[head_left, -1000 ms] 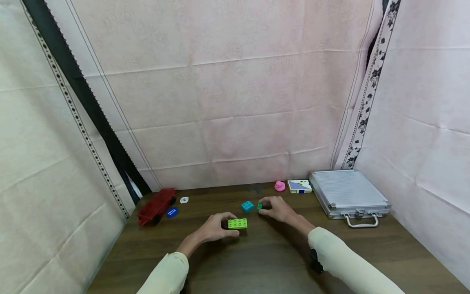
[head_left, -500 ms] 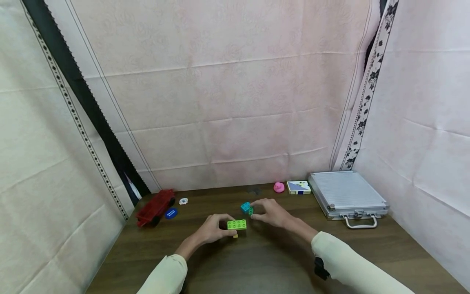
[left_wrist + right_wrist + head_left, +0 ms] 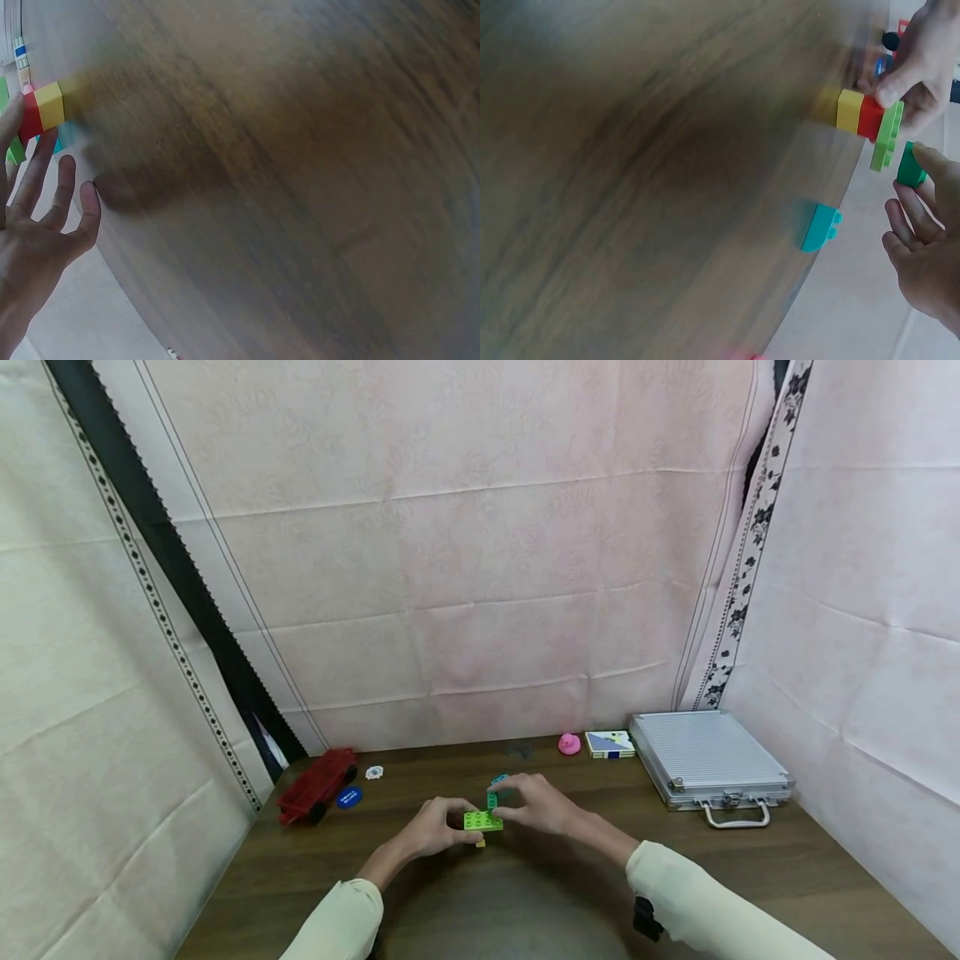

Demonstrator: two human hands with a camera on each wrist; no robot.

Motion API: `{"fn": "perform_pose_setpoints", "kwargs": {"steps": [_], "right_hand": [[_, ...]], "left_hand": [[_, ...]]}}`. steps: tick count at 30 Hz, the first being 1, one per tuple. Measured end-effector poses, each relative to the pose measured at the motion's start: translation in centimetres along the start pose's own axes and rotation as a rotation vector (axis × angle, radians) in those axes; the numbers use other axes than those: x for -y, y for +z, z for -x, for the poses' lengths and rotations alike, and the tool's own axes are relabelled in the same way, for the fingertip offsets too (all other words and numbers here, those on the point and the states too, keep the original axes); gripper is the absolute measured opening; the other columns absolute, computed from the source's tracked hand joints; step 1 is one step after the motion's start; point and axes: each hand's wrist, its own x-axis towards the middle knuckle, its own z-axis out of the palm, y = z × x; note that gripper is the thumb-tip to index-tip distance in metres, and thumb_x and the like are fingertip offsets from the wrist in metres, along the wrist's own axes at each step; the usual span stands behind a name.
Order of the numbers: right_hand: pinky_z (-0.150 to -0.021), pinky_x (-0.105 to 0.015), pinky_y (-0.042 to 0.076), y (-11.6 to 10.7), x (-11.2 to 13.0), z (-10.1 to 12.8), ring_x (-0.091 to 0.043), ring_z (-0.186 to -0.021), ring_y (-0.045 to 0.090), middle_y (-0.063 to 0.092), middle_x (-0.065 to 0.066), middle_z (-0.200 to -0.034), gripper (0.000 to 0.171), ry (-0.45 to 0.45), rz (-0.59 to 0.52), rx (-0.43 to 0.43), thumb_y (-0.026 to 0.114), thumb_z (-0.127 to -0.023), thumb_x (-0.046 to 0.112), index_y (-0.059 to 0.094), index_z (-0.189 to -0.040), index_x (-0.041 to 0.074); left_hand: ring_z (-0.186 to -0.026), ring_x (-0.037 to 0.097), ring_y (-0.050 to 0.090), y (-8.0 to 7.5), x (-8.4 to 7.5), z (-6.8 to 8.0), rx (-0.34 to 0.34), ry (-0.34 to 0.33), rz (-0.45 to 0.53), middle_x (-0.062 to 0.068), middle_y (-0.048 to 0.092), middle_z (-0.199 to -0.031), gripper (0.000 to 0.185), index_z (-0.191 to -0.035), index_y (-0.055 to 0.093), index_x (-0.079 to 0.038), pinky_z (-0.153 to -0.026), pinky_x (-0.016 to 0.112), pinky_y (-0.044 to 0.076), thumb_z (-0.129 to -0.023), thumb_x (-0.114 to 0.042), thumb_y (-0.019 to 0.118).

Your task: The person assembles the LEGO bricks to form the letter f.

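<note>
Studded green brick (image 3: pixel 910 166) over lime plate (image 3: pixel 886 136)

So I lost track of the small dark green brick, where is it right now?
The dark green brick is pinched in the right hand, just above the lime green plate held by the left hand, mid-table.

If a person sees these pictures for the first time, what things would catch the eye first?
Mid-table, the left hand holds a stack of yellow, red and lime bricks, while the right hand pinches a small green brick just above its lime plate. A teal brick lies behind them. A red toy truck sits far left and a silver case far right.
</note>
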Motion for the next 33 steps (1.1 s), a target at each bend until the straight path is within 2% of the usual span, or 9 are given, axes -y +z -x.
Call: {"fn": "perform_pose_setpoints", "kwargs": {"steps": [6, 9, 13, 19, 26, 33], "right_hand": [[-0.08, -0.028, 0.057, 1.0, 0.7, -0.3, -0.028, -0.094, 0.068, 0.074, -0.004, -0.116, 0.032, -0.009, 0.022, 0.018, 0.075, -0.098, 0.019, 0.072, -0.127, 0.005], [-0.08, -0.022, 0.053, 1.3, 1.0, -0.3, -0.025, -0.094, 0.066, 0.073, -0.002, -0.12, 0.034, 0.021, 0.009, 0.042, 0.074, -0.099, 0.021, 0.071, -0.13, 0.006], [-0.084, -0.022, 0.053, 1.6, 1.3, -0.4, -0.02, -0.097, 0.066, 0.073, -0.001, -0.12, 0.037, 0.036, -0.007, 0.056, 0.073, -0.1, 0.022, 0.07, -0.132, 0.005], [-0.088, -0.028, 0.057, 1.9, 1.3, -0.6, -0.02, -0.105, 0.071, 0.075, -0.002, -0.114, 0.036, 0.02, -0.002, 0.053, 0.073, -0.1, 0.022, 0.07, -0.131, 0.004], [-0.087, -0.024, 0.056, 2.0, 1.4, -0.8, -0.018, -0.105, 0.07, 0.074, 0.001, -0.112, 0.033, 0.049, 0.042, 0.069, 0.072, -0.101, 0.024, 0.071, -0.13, 0.008], [-0.086, -0.023, 0.056, 2.1, 1.4, -1.0, -0.014, -0.103, 0.07, 0.074, 0.0, -0.113, 0.032, 0.028, 0.059, 0.066, 0.072, -0.101, 0.024, 0.072, -0.128, 0.008]], "left_hand": [[-0.095, 0.024, 0.069, -0.1, -0.1, 0.0, 0.002, 0.007, 0.009, 0.005, 0.072, -0.103, 0.036, -0.125, 0.071, -0.006, -0.077, 0.034, 0.057, -0.095, -0.024, 0.079], [-0.098, 0.026, 0.07, -0.1, -0.1, 0.1, 0.005, 0.011, 0.007, 0.008, 0.072, -0.107, 0.039, -0.128, 0.07, -0.004, -0.079, 0.035, 0.058, -0.095, -0.023, 0.079], [-0.101, 0.025, 0.069, -0.1, 0.0, 0.1, 0.006, 0.016, 0.004, 0.008, 0.071, -0.111, 0.044, -0.131, 0.068, -0.003, -0.081, 0.034, 0.058, -0.095, -0.025, 0.08], [-0.095, 0.02, 0.069, -0.1, 0.0, -0.1, 0.002, 0.028, 0.002, 0.0, 0.072, -0.103, 0.038, -0.127, 0.07, -0.006, -0.078, 0.031, 0.057, -0.094, -0.023, 0.08], [-0.092, 0.019, 0.069, -0.1, 0.0, -0.2, 0.012, 0.029, 0.006, -0.001, 0.072, -0.098, 0.032, -0.121, 0.072, -0.008, -0.076, 0.031, 0.057, -0.094, -0.024, 0.081], [-0.091, 0.019, 0.07, -0.2, 0.1, -0.2, 0.01, 0.041, 0.009, -0.002, 0.073, -0.097, 0.026, -0.117, 0.073, -0.01, -0.075, 0.03, 0.057, -0.094, -0.022, 0.08]]}}
